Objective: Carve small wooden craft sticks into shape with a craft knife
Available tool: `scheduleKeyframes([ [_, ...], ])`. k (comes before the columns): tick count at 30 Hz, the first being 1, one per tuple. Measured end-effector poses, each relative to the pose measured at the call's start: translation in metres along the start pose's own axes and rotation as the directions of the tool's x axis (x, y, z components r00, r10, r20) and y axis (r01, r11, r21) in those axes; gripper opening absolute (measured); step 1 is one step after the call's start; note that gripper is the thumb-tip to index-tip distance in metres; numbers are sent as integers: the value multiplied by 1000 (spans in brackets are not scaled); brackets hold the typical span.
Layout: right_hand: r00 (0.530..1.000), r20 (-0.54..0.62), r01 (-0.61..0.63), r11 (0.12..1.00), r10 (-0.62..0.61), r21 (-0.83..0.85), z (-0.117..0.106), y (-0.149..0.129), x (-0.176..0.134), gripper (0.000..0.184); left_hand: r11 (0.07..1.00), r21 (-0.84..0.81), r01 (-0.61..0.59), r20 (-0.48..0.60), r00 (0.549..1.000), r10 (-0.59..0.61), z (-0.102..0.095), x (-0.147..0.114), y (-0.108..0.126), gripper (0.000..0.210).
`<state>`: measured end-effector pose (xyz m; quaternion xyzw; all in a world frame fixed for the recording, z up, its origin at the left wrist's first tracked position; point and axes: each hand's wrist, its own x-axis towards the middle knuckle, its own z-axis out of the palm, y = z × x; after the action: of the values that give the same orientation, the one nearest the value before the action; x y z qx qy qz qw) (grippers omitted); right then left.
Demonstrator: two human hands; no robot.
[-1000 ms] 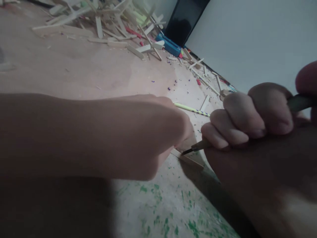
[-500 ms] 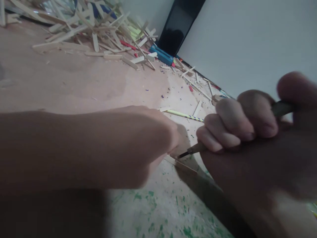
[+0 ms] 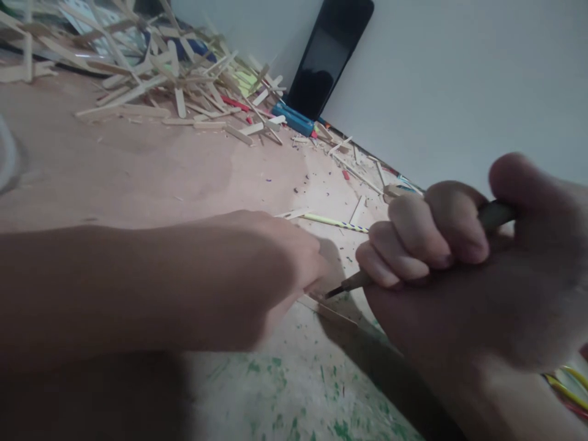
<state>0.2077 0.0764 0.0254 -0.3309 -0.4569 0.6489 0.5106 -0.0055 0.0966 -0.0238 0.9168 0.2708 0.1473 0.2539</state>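
Note:
My right hand (image 3: 413, 245) is closed in a fist round the wooden handle of a carving tool (image 3: 356, 282). The tool's thin dark metal tip points left and down, at or just above a flat wooden craft stick (image 3: 337, 315). My left hand (image 3: 285, 257) is bent over the near-left part of that stick and pins it to the tabletop. Its fingertips are pressed together and partly hidden behind the back of the hand. Whether the tip touches the wood, I cannot tell.
A heap of craft sticks (image 3: 179, 73) fills the back left. A black phone (image 3: 328, 58) leans on the wall behind a blue object (image 3: 294, 119). Beyond my hands lies a yellow-green patterned pencil (image 3: 335, 222), among shavings. Yellow-handled scissors-like loops (image 3: 567, 383) show at right.
The whole view has shifted a little, so the scene sits lower and further left. My right hand and the tool have barely moved against the stick. Both grips are unchanged.

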Motion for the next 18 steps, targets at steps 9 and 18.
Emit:
scheduleKeyframes([
  [9, 1000, 19, 13, 999, -12, -45, 3, -7, -2, 85, 1000, 11, -8, 10, 1000, 8, -3, 3, 4, 21],
  [18, 997, -8, 78, 994, -79, -81, -2, -7, -8, 54, 987, 133, 88, 115, 988, -103, -3, 17, 13, 25],
])
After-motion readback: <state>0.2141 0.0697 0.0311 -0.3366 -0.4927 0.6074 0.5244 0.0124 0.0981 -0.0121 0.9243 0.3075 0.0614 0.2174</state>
